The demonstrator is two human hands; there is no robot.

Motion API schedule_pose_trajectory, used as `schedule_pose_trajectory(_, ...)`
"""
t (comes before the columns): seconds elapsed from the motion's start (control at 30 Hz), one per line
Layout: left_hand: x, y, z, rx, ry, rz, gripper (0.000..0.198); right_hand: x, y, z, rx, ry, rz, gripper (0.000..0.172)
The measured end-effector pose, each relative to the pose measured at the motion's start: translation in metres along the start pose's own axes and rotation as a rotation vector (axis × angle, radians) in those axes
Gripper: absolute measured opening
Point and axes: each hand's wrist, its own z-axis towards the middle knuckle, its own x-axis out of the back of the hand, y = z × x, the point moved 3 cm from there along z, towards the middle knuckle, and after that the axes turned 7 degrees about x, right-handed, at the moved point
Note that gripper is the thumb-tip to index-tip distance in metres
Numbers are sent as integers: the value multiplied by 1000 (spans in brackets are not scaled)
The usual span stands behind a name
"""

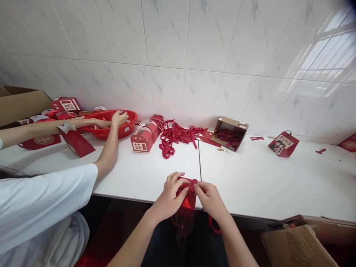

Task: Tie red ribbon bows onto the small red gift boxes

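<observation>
A small red gift box (185, 211) is at the table's front edge, in front of my body. My left hand (167, 198) is closed around its left side and top, with the thumb pressed on the near face. At the box's top right, my right hand (210, 200) pinches a red ribbon (214, 227), and part of it hangs below that hand. Another loop of ribbon dangles under the box on the left. My fingertips partly hide where the ribbon meets the box top.
Left, a co-worker's hands reach into a red basin (130, 127). Red candy boxes (142, 142) stand beside a ribbon pile (180, 134). A small open carton (232, 134) holds dark red pieces. A finished-looking box (283, 144) stands right; a cardboard box (299, 244) is below.
</observation>
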Motion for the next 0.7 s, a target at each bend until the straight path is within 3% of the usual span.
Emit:
schedule_pose_trajectory(0.17, 0, 0, 2, -29, 59, -60, 11, -3, -4, -4, 49, -32, -4, 33)
schedule_pose_trajectory(0.33, 6, 4, 2, -11, 58, -159, 13, 8, -6, -6, 183, 140, -157, 26)
schedule_pose_trajectory(0.47, 13, 13, 2, -38, 60, -244, 14, 6, -15, -3, 290, 22, -202, 27)
schedule_pose_trajectory(0.57, 20, 17, 0, -56, 106, -252, 16, 3, -26, 4, 317, -34, -150, 18)
schedule_pose_trajectory(0.63, 25, 16, -3, -71, 111, -210, 12, 4, -35, 8, 344, 2, -56, 15)
schedule_pose_trajectory(0.7, 26, 10, -8, -90, 65, -117, 26, 12, -43, 6, 371, 83, 65, 13)
